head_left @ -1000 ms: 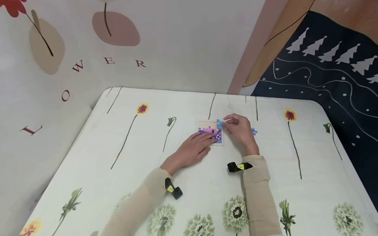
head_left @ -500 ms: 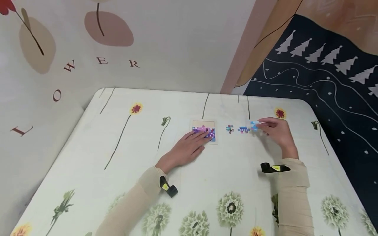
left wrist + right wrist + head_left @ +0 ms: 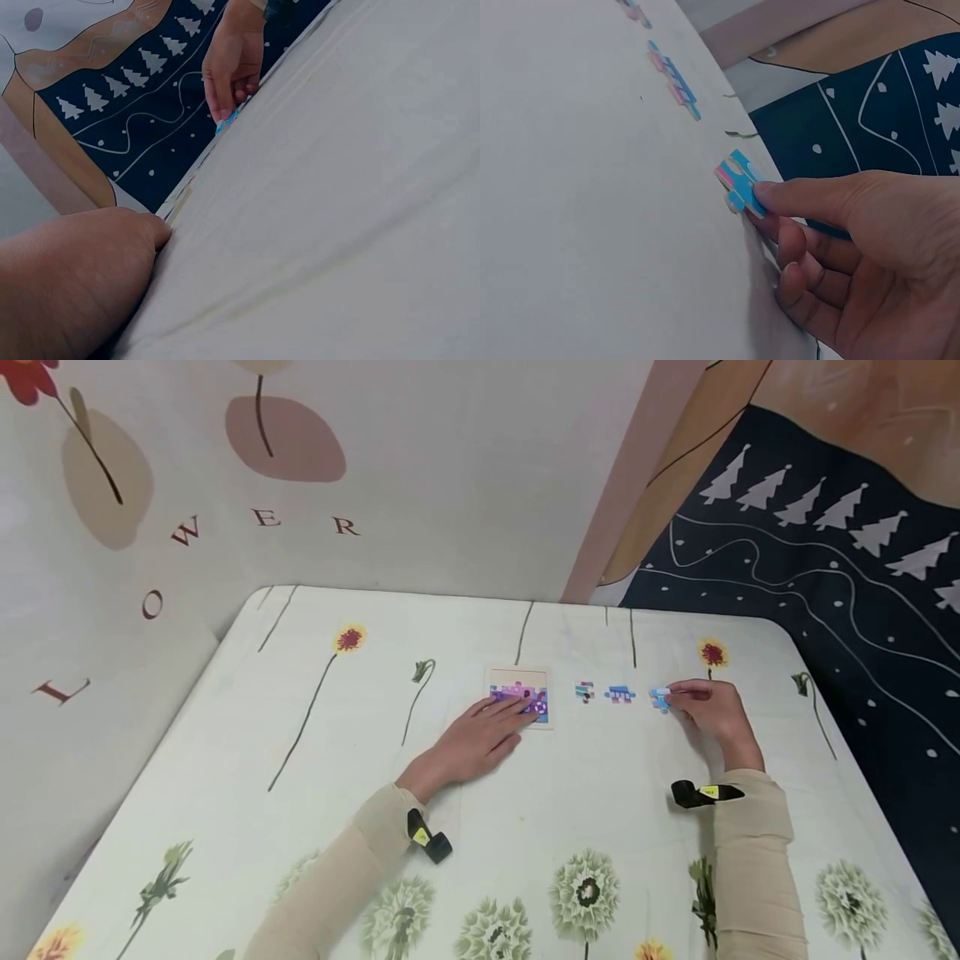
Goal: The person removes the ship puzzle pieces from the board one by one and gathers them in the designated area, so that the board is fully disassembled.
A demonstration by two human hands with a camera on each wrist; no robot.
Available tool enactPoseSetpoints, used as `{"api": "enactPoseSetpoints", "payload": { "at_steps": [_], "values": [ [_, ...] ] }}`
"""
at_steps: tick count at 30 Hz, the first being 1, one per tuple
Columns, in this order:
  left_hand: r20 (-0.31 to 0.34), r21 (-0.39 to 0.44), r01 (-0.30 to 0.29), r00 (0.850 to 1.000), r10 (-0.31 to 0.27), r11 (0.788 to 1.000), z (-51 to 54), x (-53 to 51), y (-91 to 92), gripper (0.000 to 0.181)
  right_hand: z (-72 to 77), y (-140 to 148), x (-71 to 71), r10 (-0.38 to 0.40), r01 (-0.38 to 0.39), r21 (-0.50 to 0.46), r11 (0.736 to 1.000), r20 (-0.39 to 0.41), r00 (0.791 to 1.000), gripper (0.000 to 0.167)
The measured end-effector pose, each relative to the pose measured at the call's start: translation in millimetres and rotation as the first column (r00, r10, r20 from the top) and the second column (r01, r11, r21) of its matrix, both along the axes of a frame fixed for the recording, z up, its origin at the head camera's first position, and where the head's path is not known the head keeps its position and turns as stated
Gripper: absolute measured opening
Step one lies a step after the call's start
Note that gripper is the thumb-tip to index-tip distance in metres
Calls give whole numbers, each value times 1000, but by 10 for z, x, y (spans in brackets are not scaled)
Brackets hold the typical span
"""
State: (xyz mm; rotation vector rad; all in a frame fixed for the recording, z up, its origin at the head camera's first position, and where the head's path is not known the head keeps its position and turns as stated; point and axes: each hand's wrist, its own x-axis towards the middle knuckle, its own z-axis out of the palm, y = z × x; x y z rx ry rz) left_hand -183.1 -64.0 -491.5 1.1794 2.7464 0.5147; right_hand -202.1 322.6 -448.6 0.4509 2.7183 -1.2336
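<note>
In the head view my left hand point(image 3: 471, 745) lies with fingers extended over the lower part of a small jigsaw puzzle in a pale tray point(image 3: 519, 677). Pink, purple and blue pieces fill the tray's lower part; its upper strip shows bare board. Farther right, my right hand point(image 3: 711, 714) pinches a light-blue puzzle piece point(image 3: 739, 184) between thumb and forefinger, at or just above the tabletop. Between tray and right hand lie two loose puzzle pieces, a striped one point(image 3: 584, 692) and a blue one point(image 3: 620, 694). In the left wrist view only part of the left hand point(image 3: 82, 277) shows.
A white flower-printed cloth point(image 3: 570, 793) covers the table. A pale wall point(image 3: 450, 477) rises behind it, with a dark tree-printed hanging point(image 3: 825, 552) at the right. Each wrist carries a black camera.
The right hand has carried the light-blue piece from the tray's upper right corner to the right, past the two loose pieces, then slightly nearer. The left hand stays on the puzzle.
</note>
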Motion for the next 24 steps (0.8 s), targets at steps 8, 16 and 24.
{"api": "enactPoseSetpoints", "payload": {
  "at_steps": [8, 16, 24],
  "values": [
    [1, 18, 6, 1000, -6, 1000, 23, 20, 4, 51, -13, -1, -12, 31, -31, 57, 998, -1, 1000, 30],
    [-2, 24, 4, 1000, -4, 1000, 41, 18, -1, 51, -37, 3, -36, 38, -38, 65, 997, -8, 999, 31],
    [3, 15, 1, 1000, -1, 1000, 36, 26, 1, 51, -53, -20, -41, 31, -30, 54, 998, -17, 999, 31]
  ]
}}
